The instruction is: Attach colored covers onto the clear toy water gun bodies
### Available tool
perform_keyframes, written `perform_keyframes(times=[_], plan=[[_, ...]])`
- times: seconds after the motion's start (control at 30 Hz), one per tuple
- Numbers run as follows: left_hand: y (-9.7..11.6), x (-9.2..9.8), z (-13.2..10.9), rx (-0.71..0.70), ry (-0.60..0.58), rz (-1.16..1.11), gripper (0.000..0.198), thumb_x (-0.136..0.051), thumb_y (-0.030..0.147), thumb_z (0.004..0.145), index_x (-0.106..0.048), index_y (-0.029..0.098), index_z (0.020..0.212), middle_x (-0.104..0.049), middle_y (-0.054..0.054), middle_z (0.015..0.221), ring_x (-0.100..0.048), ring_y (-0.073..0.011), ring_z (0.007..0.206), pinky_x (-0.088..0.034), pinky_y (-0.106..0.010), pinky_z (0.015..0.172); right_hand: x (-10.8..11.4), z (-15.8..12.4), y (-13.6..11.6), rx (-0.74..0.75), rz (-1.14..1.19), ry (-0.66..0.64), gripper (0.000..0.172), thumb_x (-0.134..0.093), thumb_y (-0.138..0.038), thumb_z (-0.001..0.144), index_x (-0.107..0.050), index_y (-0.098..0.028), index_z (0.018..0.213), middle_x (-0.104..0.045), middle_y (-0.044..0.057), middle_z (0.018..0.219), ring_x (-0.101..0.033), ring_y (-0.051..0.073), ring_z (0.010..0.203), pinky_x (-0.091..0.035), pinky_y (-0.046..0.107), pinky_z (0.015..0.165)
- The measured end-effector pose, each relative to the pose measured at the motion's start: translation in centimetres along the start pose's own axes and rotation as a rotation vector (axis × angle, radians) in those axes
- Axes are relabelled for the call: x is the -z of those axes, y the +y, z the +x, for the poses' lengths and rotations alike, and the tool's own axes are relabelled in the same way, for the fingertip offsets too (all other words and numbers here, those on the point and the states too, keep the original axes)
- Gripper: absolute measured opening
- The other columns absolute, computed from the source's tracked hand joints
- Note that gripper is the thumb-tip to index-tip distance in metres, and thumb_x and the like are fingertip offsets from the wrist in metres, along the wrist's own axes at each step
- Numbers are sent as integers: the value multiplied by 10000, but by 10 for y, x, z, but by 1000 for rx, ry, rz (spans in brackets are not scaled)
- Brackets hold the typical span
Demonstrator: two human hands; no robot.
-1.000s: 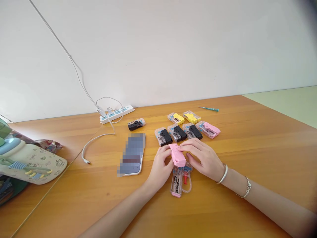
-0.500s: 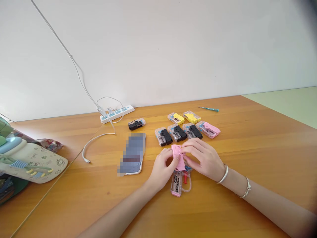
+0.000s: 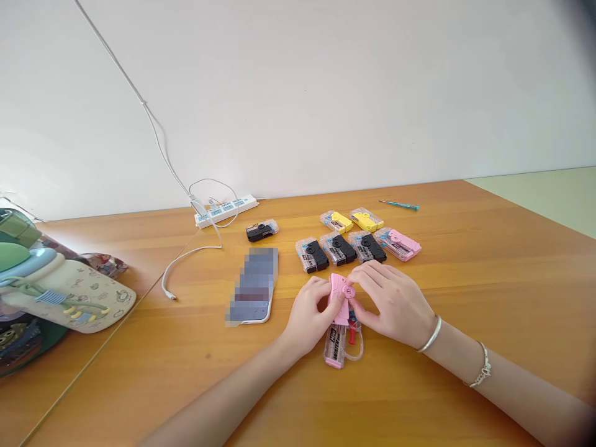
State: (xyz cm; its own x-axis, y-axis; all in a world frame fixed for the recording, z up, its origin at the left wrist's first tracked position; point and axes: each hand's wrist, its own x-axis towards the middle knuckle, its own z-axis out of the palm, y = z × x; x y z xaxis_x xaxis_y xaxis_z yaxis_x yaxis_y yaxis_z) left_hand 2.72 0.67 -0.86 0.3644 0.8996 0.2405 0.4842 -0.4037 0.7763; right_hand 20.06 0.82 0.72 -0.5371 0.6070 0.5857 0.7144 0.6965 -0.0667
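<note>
A pink mini water gun (image 3: 339,307), with a clear body printed "MINI WATER GUN", lies unfolded in front of me. My left hand (image 3: 310,313) grips its pink upper part between thumb and fingers. On the other side, my right hand (image 3: 391,301) has its thumb and index fingertips at the edge of the round pink disc. Below them show a red trigger (image 3: 352,336) and a clear loop guard. Some of the gun's right side is hidden behind the right fingers.
Beyond my hands lie several folded water guns: black (image 3: 311,256), yellow (image 3: 367,218) and pink (image 3: 401,243). A lone black one (image 3: 261,231) sits farther left. Also around are a phone (image 3: 256,285), power strip (image 3: 228,211), white cable (image 3: 190,249), screwdriver (image 3: 400,205) and bottle (image 3: 97,298).
The view has shifted slightly, so everything appears a little farther right. My right fingertips have drawn back from the pink disc, which now shows more fully. My left hand keeps its grip.
</note>
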Motion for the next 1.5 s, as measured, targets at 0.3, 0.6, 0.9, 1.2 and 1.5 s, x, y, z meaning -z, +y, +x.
perform_keyframes(times=[0.3, 0.6, 0.9, 1.2, 1.5], plan=[[1, 0, 0, -23, 1, 7, 357, -368, 362, 910, -510, 176, 641, -528, -7, 653, -428, -159, 686, -367, -277, 662, 3, 4, -13, 47, -255, -56, 145, -428, -173, 825, -560, -164, 766, -593, 51, 728, -503, 195, 710, -329, 326, 659], [0, 0, 2, 18, 29, 3, 348, -380, 324, 882, -424, 184, 567, -451, 6, 591, -387, -152, 641, -357, -275, 627, 0, 15, -9, 177, -340, -129, 149, -427, -154, 791, -512, -183, 672, -524, 27, 603, -430, 181, 591, -278, 328, 614], [-5, 0, 4, 111, 23, -53, 390, -346, 341, 886, -309, 185, 530, -371, 25, 534, -353, -137, 602, -313, -266, 592, -15, 19, -3, 288, -406, -112, 87, -476, -151, 751, -532, -170, 688, -539, 26, 590, -437, 179, 559, -230, 318, 559], [-6, 0, 4, 89, 24, -97, 386, -380, 349, 889, -457, 174, 554, -443, 15, 573, -401, -136, 604, -334, -259, 588, -6, 22, 9, 155, -186, -40, 238, -374, -99, 788, -490, -188, 599, -511, -2, 522, -434, 143, 521, -273, 281, 553], [-1, 3, 1, 129, 28, -203, 331, -423, 348, 896, -696, 203, 776, -686, -16, 806, -536, -192, 836, -396, -275, 760, -18, -3, 35, -3, 36, -147, 224, -400, -199, 915, -620, -201, 871, -644, 17, 750, -557, 151, 715, -394, 255, 608]])
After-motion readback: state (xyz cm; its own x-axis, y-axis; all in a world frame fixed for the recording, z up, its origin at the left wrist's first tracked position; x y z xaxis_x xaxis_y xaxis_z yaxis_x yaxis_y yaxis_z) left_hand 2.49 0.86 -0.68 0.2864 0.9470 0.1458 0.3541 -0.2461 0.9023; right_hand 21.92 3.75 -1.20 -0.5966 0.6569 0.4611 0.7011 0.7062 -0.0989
